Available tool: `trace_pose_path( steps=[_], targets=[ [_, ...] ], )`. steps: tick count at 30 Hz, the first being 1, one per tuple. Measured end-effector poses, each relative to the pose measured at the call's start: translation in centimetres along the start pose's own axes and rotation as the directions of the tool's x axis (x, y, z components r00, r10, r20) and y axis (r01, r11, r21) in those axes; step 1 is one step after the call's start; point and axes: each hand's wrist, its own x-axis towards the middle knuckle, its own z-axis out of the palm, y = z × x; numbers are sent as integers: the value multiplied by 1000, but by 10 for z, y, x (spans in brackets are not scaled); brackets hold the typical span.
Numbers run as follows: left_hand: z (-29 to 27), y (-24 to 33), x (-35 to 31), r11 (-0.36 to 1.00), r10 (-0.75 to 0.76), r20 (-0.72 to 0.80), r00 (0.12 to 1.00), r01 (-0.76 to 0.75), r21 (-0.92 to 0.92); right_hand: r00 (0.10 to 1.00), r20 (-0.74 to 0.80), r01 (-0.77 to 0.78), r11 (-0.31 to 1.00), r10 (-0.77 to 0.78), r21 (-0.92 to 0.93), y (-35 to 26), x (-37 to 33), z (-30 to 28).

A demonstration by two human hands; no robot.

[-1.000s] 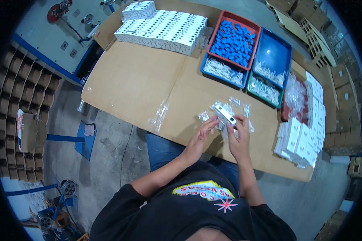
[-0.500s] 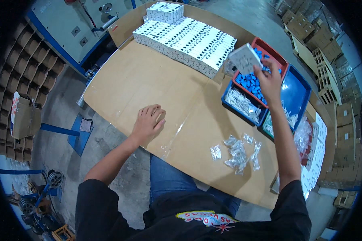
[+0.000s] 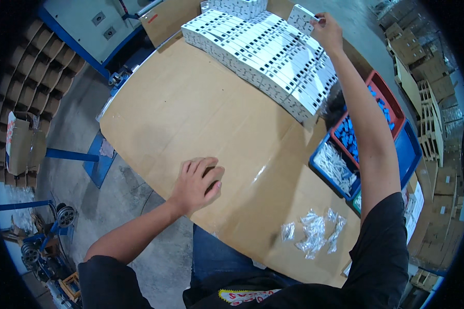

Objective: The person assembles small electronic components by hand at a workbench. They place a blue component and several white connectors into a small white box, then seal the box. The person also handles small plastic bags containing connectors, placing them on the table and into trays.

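Stacked boxes [image 3: 258, 56] stand in rows; right hand [image 3: 329, 33]: fingers grasp one white box [image 3: 301, 18], not yet released; left hand [image 3: 195, 186]: fingers relaxed, empty; clear bags [image 3: 312, 233] lie on table [image 3: 191, 118]

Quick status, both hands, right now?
Left hand: loosely open, fingers slightly curled, nothing visible in it, at the near edge of the tabletop.
Right hand: closed on a flat white box.

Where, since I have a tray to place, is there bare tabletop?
Widest bare cardboard: between the white boxes and left hand. Smaller: between that hand and the plastic packets. Crowded: right side, with trays, and the far edge, where the right hand holds a box.
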Motion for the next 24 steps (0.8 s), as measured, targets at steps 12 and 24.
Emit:
trace_pose_path(
  steps=[12,24],
  targets=[
    [1,-11,4,1000,-15,42,999,15,-10,970,-193,136,987,-150,-84,-6,38,124],
    [3,-11,2,999,-26,24,999,26,-19,986,-83,126,971,-145,-203,-31,35,122]
  ],
)
